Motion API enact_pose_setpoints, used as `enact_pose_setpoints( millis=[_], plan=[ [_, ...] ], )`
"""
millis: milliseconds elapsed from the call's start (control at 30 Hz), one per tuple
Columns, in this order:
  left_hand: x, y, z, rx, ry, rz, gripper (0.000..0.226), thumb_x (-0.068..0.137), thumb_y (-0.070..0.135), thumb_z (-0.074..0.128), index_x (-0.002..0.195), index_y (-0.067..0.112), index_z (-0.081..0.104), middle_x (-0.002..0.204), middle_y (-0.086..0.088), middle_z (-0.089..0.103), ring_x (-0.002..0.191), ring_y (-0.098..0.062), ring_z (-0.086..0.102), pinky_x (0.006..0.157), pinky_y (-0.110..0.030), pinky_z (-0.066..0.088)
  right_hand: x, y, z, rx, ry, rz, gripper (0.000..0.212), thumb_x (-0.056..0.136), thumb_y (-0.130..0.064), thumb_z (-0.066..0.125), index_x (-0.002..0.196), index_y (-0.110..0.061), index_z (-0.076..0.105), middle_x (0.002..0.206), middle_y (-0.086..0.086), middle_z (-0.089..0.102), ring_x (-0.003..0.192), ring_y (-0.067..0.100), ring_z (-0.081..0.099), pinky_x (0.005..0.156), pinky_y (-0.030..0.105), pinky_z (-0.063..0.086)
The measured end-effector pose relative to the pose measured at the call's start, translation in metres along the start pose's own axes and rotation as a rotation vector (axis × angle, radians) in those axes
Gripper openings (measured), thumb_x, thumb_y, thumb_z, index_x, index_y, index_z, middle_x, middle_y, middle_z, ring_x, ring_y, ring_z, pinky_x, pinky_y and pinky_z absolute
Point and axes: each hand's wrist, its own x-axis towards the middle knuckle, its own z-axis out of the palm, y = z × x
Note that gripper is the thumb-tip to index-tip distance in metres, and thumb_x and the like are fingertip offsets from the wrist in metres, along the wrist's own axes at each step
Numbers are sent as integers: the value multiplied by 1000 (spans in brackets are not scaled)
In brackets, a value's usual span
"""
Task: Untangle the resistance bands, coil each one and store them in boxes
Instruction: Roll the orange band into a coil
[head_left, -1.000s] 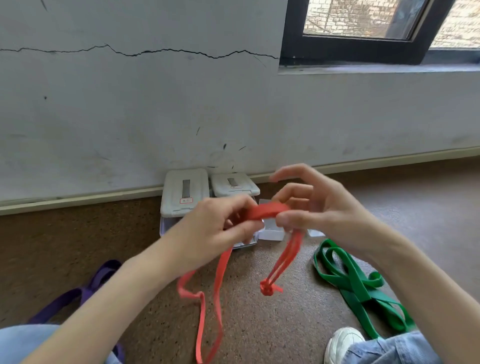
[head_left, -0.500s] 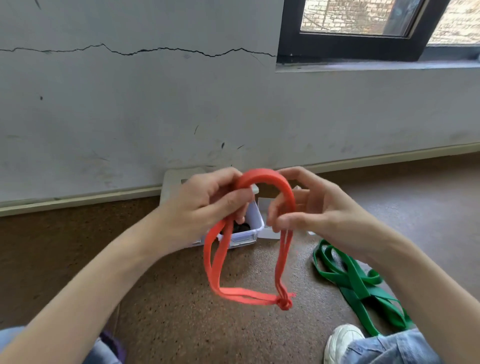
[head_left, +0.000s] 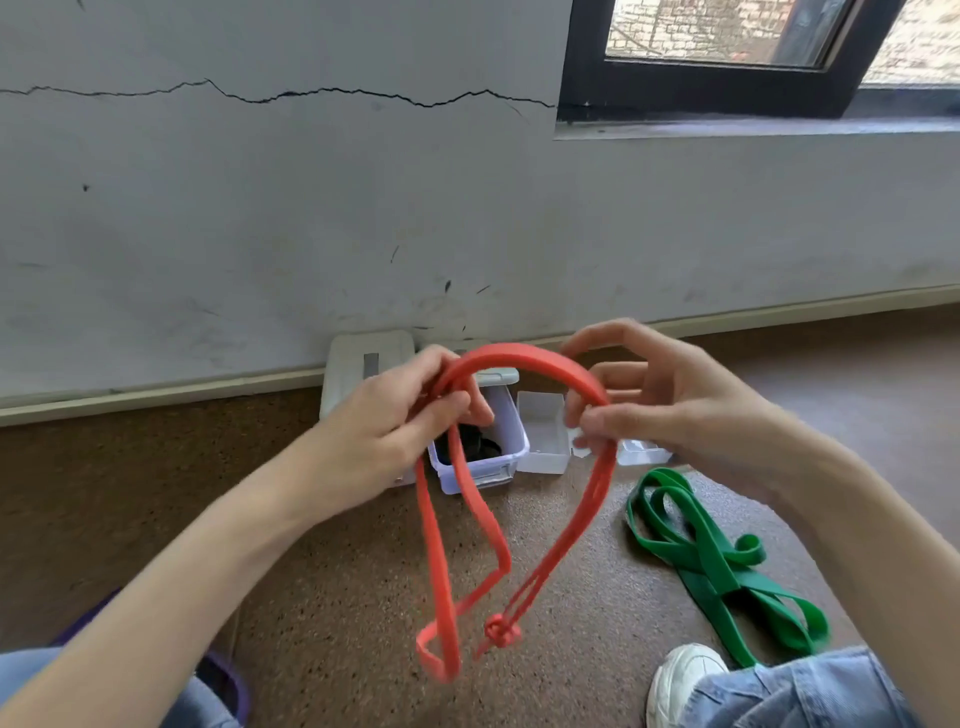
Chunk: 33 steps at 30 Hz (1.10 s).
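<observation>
Both hands are pinching the red band (head_left: 524, 358) held in the air: the left hand (head_left: 400, 415) at its 9 o'clock end, the right hand (head_left: 649, 410) at 3 o'clock. Its knot (head_left: 500, 631) is dangling below. The green band (head_left: 711, 556) is lying on the floor (head_left: 337, 597) at 4 o'clock, near an open box (head_left: 506, 447).

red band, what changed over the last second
Both hands, the left hand and right hand, drew apart, opening the red band from a tight bunch into an arch between them. Its hanging strands swung; the knot dangles lower. Each hand kept its grip. The green band stayed on the floor, and the open box kept its place.
</observation>
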Motion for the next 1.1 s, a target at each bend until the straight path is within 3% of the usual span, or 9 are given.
enact_pose_setpoints(
  millis=[100,300,467,567,667,800,967,1033,1100],
  plan=[
    [0,9,9,90,-94,34,18,92,33,46,99,20,56,88,6,68,85,-6,67,72,-17,51,4,6,17,-62,-87,-32,44,73,-7,74,112,-19,58,85,15,66,78,23,65,73,31,55],
    [-1,-13,23,113,-178,-123,2,88,20,59,87,21,59,84,5,68,84,-4,67,78,-21,52,7,10,16,23,111,-164,15,77,-11,66,92,-12,62,67,4,62,60,15,56,56,19,47],
    [-5,-5,9,-151,-126,-59,6,84,28,59,85,24,64,77,5,70,77,-5,68,69,-16,51,0,5,2,5,11,-63,35,69,-15,76,100,-18,61,78,8,67,70,22,63,69,27,55],
    [-2,0,16,-172,-202,-42,10,85,30,58,89,22,62,79,7,69,77,-6,68,69,-17,52,1,7,16,-67,-77,-47,39,70,-9,76,103,-19,58,76,1,65,68,17,62,64,24,52],
    [0,-13,31,-98,-229,-77,9,87,24,55,91,17,57,82,5,67,80,-6,66,73,-19,51,6,10,27,-124,66,-137,25,72,-3,71,93,-11,59,68,-2,63,63,13,58,60,20,48],
    [-3,-28,31,38,-200,-131,12,91,25,48,91,15,55,86,-4,64,82,-11,63,79,-30,53,3,5,11,74,284,-147,23,64,-12,70,85,-9,62,71,4,66,65,14,62,63,18,52],
    [-2,-10,19,-9,-162,-34,26,89,40,45,92,17,57,83,4,68,79,-5,65,73,-22,53,1,10,9,-8,14,33,47,63,-16,81,95,-13,47,77,6,69,69,21,66,65,25,52],
    [-1,-7,25,43,-212,-35,27,89,40,46,95,17,58,84,5,69,81,-5,66,74,-23,54,2,14,19,-65,-46,7,41,69,-11,77,97,-17,47,74,2,66,67,18,63,63,24,51],
    [-2,-13,32,104,-247,-68,22,90,33,48,94,14,56,85,4,68,84,-10,66,76,-28,53,5,16,24,-121,10,-58,29,71,-10,73,92,-17,53,70,-1,64,64,14,61,60,20,49]
  ],
)
